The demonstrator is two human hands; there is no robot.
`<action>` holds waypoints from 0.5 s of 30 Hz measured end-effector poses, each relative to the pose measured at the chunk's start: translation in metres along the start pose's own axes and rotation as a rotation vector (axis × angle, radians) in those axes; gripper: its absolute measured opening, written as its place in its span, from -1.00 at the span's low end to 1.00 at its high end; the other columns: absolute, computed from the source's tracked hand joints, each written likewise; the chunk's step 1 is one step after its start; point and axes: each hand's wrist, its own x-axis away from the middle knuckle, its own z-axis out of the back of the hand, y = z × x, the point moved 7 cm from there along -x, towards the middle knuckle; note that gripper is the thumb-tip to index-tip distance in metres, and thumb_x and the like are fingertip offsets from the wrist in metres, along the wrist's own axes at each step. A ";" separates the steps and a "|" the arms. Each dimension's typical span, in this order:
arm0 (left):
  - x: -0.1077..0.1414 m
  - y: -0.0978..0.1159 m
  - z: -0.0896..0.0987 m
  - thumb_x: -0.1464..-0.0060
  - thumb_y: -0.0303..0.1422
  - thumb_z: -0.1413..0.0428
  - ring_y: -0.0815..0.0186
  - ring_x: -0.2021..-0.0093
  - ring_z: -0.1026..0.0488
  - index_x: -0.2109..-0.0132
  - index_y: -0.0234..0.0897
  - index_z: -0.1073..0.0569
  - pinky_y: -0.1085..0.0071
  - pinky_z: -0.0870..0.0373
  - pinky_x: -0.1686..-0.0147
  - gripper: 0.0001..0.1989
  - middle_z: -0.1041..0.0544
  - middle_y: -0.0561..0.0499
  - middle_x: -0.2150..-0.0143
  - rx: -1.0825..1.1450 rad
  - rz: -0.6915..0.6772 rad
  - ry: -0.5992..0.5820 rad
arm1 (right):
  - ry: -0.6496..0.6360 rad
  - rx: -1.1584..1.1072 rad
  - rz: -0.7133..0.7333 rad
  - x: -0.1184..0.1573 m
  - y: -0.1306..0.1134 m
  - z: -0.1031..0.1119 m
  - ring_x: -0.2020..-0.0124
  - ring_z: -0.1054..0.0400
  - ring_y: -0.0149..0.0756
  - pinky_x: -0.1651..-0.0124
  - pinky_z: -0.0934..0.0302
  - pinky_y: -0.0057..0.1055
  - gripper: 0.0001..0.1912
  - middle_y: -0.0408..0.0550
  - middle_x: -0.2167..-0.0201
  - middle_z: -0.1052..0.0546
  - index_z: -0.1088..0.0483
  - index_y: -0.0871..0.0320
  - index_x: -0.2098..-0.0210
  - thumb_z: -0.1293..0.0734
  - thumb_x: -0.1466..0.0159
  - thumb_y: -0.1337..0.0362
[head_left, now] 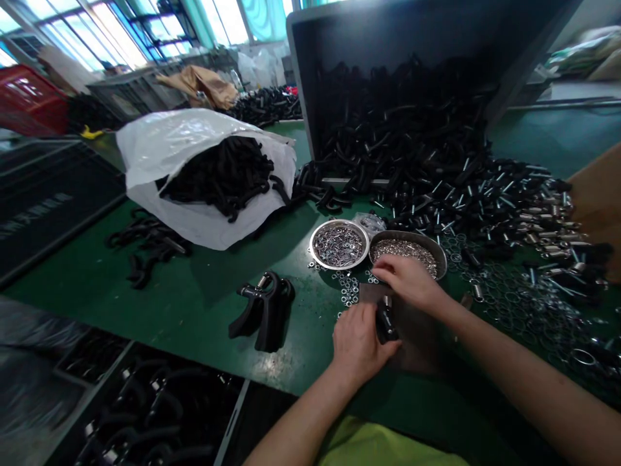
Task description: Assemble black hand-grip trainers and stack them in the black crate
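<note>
My left hand [361, 340] is closed around a black plastic part [387, 323] with a metal spring at its top, over a dark mat [420, 336]. My right hand [407, 278] is just above it, at the near edge of an oval metal bowl [431, 249] of small shiny pieces. Its fingertips are pressed together; anything between them is too small to make out. A round metal bowl [339, 244] of small screws or rivets stands to the left, with loose nuts [348, 294] below. Black clamp-like pieces with a spring [264, 310] stand left of my hands.
Behind the bowls, a large grey bin [301, 84] lies tipped with black parts spilling out. A white bag [165, 145] of black parts is at left. Springs [548, 226] and rings [509, 298] are scattered at right. A crate of clamps [130, 353] is at lower left.
</note>
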 end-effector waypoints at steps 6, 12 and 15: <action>0.002 0.008 -0.011 0.27 -0.21 -0.31 -0.01 0.06 -0.29 0.04 -0.21 -0.37 0.09 -0.21 0.10 -0.42 -0.41 -0.14 0.06 -0.237 -0.090 -0.080 | 0.033 0.204 0.088 -0.098 -0.037 -0.040 0.02 -0.24 -0.06 0.02 -0.14 -0.22 -0.85 0.15 0.23 -0.49 -0.50 0.23 0.37 -0.30 -0.21 0.31; 0.000 0.003 -0.011 0.26 -0.17 -0.31 0.01 0.08 -0.29 0.05 -0.22 -0.38 0.08 -0.22 0.09 -0.42 -0.41 -0.13 0.07 -0.230 -0.103 -0.090 | 0.036 0.221 0.055 -0.114 -0.039 -0.052 0.05 -0.27 0.02 0.08 -0.15 -0.19 -0.86 0.27 0.24 -0.49 -0.46 0.33 0.34 -0.26 -0.19 0.42; -0.002 0.002 -0.011 0.28 -0.19 -0.31 0.01 0.09 -0.29 0.05 -0.22 -0.39 0.10 -0.22 0.12 -0.42 -0.41 -0.14 0.07 -0.203 -0.117 -0.099 | 0.057 0.172 0.048 -0.100 -0.037 -0.035 0.13 -0.34 -0.08 0.12 -0.16 -0.23 -0.80 0.23 0.25 -0.50 -0.41 0.35 0.19 -0.21 -0.24 0.42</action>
